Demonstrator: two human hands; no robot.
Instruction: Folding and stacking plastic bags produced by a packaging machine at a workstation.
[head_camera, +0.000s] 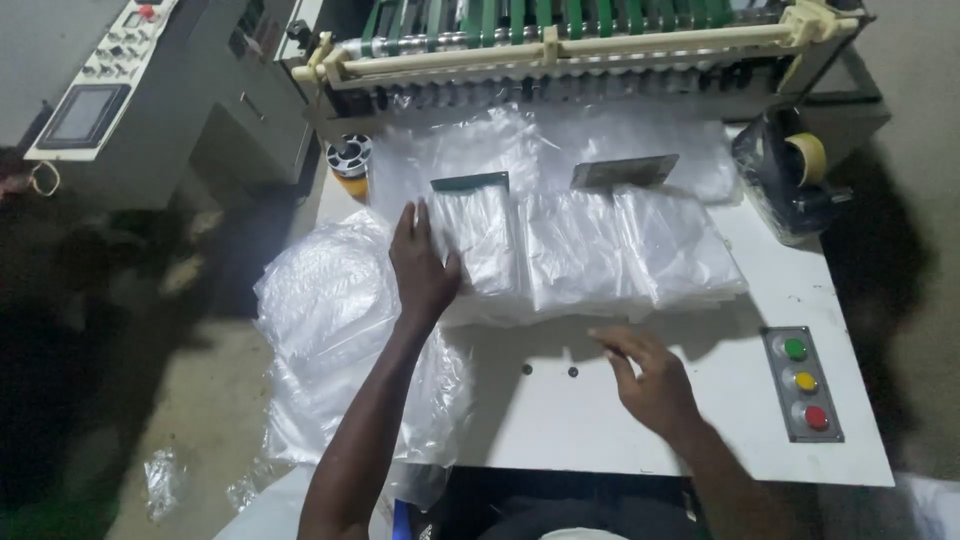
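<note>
Stacks of clear plastic bags (575, 250) lie side by side on the white machine table (740, 420). My left hand (422, 265) rests flat against the left edge of the leftmost stack (478, 240), fingers spread and pressing on it. Nearer to me, my right hand (650, 375) hovers just over the bare table, fingers loosely apart and holding nothing. Two flat metal plates, one (470, 181) on the left and one (625, 170) on the right, sit at the far ends of the stacks.
A bag-making machine with green belts (560, 25) spans the far edge. A tape dispenser (790, 175) stands at the right, a panel with green, yellow and red buttons (803, 383) near the right front. A big heap of plastic bags (335, 330) hangs off the left. A control console (95, 85) is at far left.
</note>
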